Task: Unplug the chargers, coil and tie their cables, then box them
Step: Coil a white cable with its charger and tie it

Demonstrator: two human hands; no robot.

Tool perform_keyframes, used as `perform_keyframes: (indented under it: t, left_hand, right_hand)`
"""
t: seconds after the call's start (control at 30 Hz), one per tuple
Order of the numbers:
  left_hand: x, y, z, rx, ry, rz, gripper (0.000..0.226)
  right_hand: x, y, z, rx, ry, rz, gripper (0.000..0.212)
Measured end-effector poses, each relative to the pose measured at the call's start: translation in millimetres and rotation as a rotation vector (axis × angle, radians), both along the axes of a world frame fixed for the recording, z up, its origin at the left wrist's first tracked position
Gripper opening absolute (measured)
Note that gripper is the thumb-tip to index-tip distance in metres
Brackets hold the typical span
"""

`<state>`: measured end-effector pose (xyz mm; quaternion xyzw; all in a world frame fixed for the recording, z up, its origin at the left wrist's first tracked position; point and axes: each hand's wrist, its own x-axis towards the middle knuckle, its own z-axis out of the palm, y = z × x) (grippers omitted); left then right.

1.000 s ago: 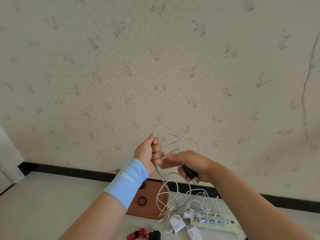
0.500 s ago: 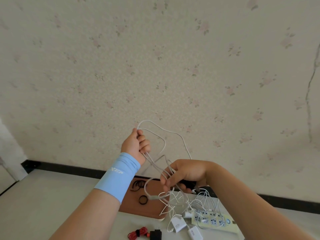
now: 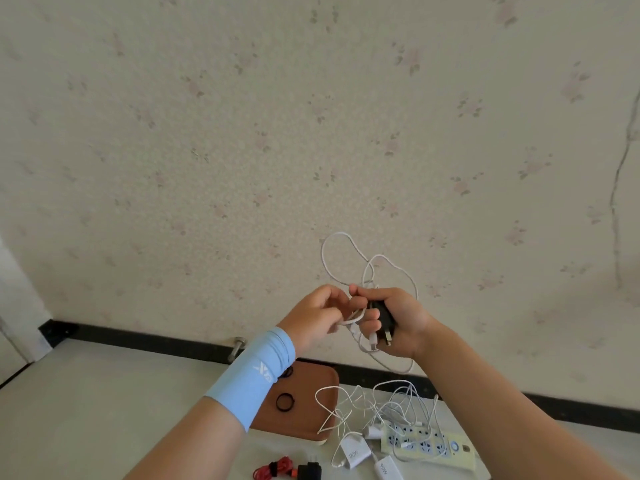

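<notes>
Raised in front of the wall, my right hand [image 3: 398, 322] grips a black charger [image 3: 382, 318] with its prongs pointing down, along with loops of its white cable [image 3: 341, 259]. My left hand [image 3: 317, 315], in a light blue wrist sleeve, pinches a strand of the same cable right beside it. Loops stand above the hands and hang below them. On the table below lie a pale power strip [image 3: 429, 445] with white cables plugged in, two white chargers [image 3: 355, 452] and a black charger with a tied red cable [image 3: 277, 469].
A brown tray [image 3: 308, 403] with black hair ties [image 3: 285, 400] sits on the white table near the wall. A black baseboard runs along the wall behind the table. A metal peg [image 3: 236, 348] stands at the table's back edge.
My left hand came down and right to meet my right hand, bringing the cable into loops. My right hand rose a little and now shows the black charger.
</notes>
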<state>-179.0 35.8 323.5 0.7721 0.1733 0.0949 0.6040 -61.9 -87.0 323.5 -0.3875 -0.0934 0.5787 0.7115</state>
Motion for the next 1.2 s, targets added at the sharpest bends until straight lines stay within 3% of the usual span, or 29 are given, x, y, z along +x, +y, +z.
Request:
perform_keyframes:
  t: [0.07, 0.17, 0.23, 0.33, 0.5, 0.6, 0.73, 0.8, 0.93, 1.1, 1.17, 1.2]
  left_hand:
    - [8, 3, -6, 0.074, 0.076, -0.049, 0.022]
    - [16, 4, -3, -0.011, 0.184, -0.075, 0.022]
    - [13, 6, -3, -0.067, 0.099, -0.131, 0.037]
    - [-1, 1, 1, -0.051, 0.05, -0.139, 0.041]
    - [2, 1, -2, 0.232, -0.109, -0.036, 0.024]
    - [3, 0, -4, 0.546, -0.2, 0.048, 0.037]
    - [5, 2, -3, 0.496, -0.252, 0.111, 0.045]
    - [7, 0, 0, 0.578, -0.245, 0.147, 0.048]
    - [11, -2, 5, 0.593, -0.078, 0.091, 0.048]
    - [8, 9, 8, 0.72, 0.46, -0.068, 0.044]
    - [3, 8, 9, 0.59, 0.53, -0.123, 0.036]
    - [2, 9, 8, 0.393, 0.476, -0.12, 0.032]
  right_hand:
    - [2, -2, 0, -0.001, 0.046, -0.028, 0.01]
    - [3, -1, 0, -0.051, 0.027, -0.113, 0.01]
    - [3, 1, -1, -0.083, -0.02, -0.203, 0.015]
    - [1, 3, 0, -0.104, -0.063, -0.301, 0.017]
    - [6, 4, 0, -0.126, -0.006, -0.415, 0.018]
    - [9, 4, -2, -0.149, 0.02, -0.479, 0.019]
    - [8, 6, -1, -0.185, 0.018, -0.517, 0.022]
    - [7, 8, -1, -0.211, 0.017, -0.544, 0.023]
    - [12, 8, -4, -0.277, 0.006, -0.616, 0.027]
    - [15, 13, -15, -0.328, -0.065, -0.649, 0.024]
    - [14, 16, -19, -0.347, -0.12, -0.653, 0.021]
    - [15, 16, -20, -0.351, -0.137, -0.661, 0.02]
